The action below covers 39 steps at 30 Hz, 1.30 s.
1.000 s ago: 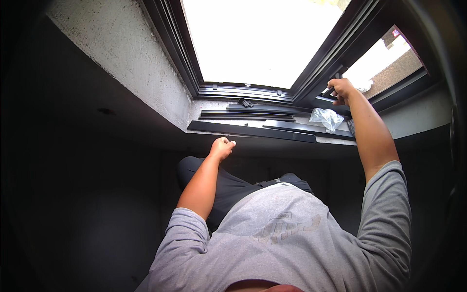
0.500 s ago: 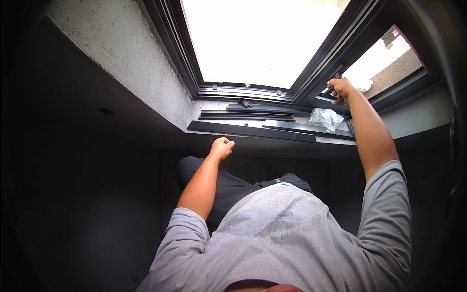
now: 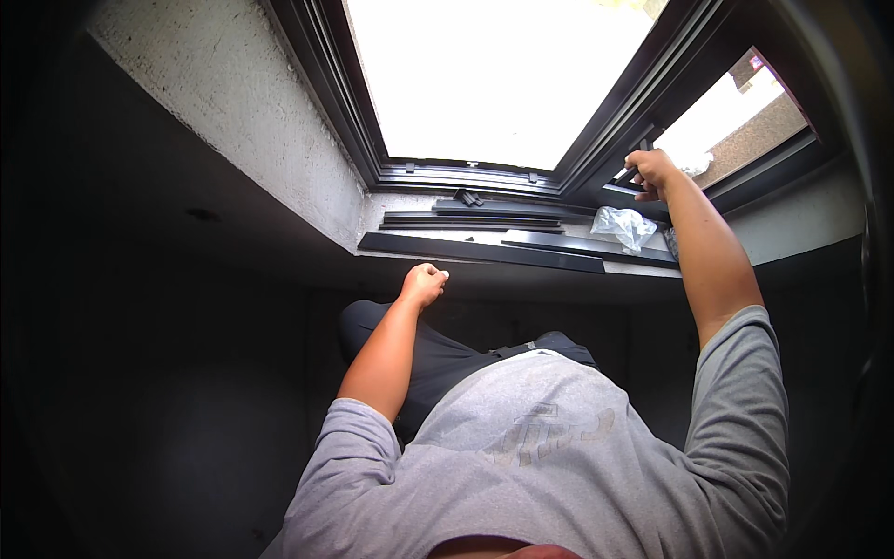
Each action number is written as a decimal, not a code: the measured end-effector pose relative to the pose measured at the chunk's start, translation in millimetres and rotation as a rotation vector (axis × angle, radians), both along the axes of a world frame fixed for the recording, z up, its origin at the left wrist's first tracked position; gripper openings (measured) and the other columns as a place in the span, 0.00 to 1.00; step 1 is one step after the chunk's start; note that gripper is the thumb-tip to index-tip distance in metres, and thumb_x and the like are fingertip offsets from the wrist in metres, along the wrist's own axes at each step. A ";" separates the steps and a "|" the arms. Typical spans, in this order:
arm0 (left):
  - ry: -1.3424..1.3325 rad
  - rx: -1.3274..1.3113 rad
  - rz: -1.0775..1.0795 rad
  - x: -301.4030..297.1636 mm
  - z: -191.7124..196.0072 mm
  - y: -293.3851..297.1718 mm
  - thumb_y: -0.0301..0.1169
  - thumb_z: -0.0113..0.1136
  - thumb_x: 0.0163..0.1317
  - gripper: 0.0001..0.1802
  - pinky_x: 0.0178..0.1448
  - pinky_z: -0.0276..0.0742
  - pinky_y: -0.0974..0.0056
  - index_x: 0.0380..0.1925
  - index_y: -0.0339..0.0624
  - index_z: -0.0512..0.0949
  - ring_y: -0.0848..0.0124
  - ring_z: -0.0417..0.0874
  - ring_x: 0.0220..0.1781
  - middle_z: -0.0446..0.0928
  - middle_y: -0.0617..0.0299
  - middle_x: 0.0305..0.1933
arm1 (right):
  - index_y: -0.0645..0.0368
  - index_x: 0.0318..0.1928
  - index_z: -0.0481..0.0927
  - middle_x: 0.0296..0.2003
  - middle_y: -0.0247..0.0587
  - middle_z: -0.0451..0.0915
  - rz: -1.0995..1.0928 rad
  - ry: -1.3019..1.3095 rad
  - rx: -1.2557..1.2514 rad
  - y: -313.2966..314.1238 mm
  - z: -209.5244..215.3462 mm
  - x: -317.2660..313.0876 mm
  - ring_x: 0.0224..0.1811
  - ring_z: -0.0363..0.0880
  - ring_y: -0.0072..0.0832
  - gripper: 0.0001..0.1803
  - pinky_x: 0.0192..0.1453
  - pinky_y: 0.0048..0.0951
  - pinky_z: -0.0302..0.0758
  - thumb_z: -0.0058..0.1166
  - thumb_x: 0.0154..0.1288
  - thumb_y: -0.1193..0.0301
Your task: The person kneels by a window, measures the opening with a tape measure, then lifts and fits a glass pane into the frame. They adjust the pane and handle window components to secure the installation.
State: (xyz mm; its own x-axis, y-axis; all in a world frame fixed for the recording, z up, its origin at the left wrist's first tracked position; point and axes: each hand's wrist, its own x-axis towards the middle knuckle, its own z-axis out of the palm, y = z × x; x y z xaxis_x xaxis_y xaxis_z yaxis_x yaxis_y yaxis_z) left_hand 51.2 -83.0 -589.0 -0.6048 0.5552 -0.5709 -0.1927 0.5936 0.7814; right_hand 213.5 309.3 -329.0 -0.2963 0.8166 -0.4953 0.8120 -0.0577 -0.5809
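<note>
2 bare hands: right hand point(image 3: 652, 170) on smooth black window frame point(image 3: 596, 140), left hand point(image 3: 425, 283) fisted.

Crumpled clear plastic bag point(image 3: 624, 226) lies on windowsill point(image 3: 410, 244).

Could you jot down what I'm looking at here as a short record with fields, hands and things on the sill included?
Place: window sill below a dark window frame
Left hand: closed in a fist, holding nothing, just below the sill's edge
Right hand: raised, gripping a dark part at the frame's lower right
On the sill: long black strips, a crumpled clear plastic bag
Clothing: grey shirt
</note>
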 end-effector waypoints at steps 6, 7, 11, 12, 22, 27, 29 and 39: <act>-0.136 0.337 -0.070 15.4 112.7 14.4 0.46 0.62 0.62 0.21 0.33 0.76 0.70 0.21 0.41 0.74 0.79 0.71 0.22 0.69 0.69 0.20 | 0.57 0.33 0.78 0.20 0.33 0.70 0.009 0.007 0.003 2.4 -2.2 -1.5 0.15 0.63 0.20 0.10 0.29 0.38 0.82 0.55 0.56 0.64; -0.150 0.443 -0.100 24.8 147.6 18.0 0.47 0.63 0.62 0.22 0.33 0.76 0.70 0.21 0.42 0.74 0.80 0.70 0.22 0.67 0.70 0.19 | 0.57 0.33 0.78 0.20 0.33 0.70 0.014 0.007 0.006 1.7 -3.2 -3.1 0.15 0.63 0.20 0.10 0.29 0.38 0.82 0.55 0.56 0.64; -0.005 1.094 -0.497 75.0 295.7 26.6 0.48 0.54 0.69 0.23 0.26 0.67 0.72 0.22 0.41 0.73 0.82 0.67 0.21 0.64 0.70 0.20 | 0.58 0.35 0.78 0.21 0.35 0.70 0.006 0.012 0.005 8.4 -10.1 -4.4 0.15 0.62 0.21 0.11 0.27 0.40 0.81 0.54 0.55 0.64; -0.327 1.119 -0.616 86.7 331.9 21.7 0.48 0.56 0.68 0.23 0.24 0.63 0.71 0.23 0.40 0.72 0.82 0.66 0.21 0.65 0.69 0.20 | 0.57 0.35 0.78 0.21 0.35 0.70 -0.010 0.035 -0.017 15.3 -13.7 -0.6 0.14 0.62 0.21 0.11 0.27 0.39 0.80 0.54 0.56 0.64; -0.526 1.450 -0.804 139.1 424.1 20.0 0.45 0.64 0.60 0.22 0.23 0.62 0.69 0.20 0.39 0.71 0.77 0.66 0.19 0.66 0.65 0.18 | 0.56 0.33 0.77 0.20 0.34 0.67 0.012 0.073 -0.003 26.5 -23.1 0.7 0.12 0.60 0.21 0.09 0.24 0.39 0.78 0.53 0.54 0.65; -0.537 1.456 -0.760 133.6 429.6 16.6 0.44 0.64 0.58 0.22 0.23 0.63 0.68 0.19 0.39 0.71 0.75 0.67 0.19 0.67 0.64 0.18 | 0.54 0.31 0.77 0.17 0.31 0.64 0.022 0.078 0.030 19.2 -23.2 -5.5 0.13 0.57 0.20 0.09 0.24 0.38 0.76 0.53 0.55 0.62; -0.552 1.459 -0.757 136.6 431.6 22.9 0.44 0.64 0.58 0.22 0.23 0.63 0.68 0.18 0.39 0.71 0.74 0.67 0.19 0.67 0.63 0.17 | 0.54 0.31 0.77 0.17 0.31 0.64 0.021 0.065 0.018 24.9 -23.8 -3.6 0.13 0.57 0.20 0.10 0.24 0.39 0.76 0.53 0.55 0.62; -0.587 1.506 -0.735 153.5 430.5 35.9 0.41 0.65 0.55 0.21 0.23 0.65 0.65 0.16 0.38 0.70 0.69 0.69 0.18 0.67 0.60 0.16 | 0.53 0.32 0.78 0.17 0.31 0.63 0.017 0.058 0.047 24.9 -25.0 -0.9 0.14 0.57 0.19 0.10 0.24 0.37 0.76 0.52 0.55 0.61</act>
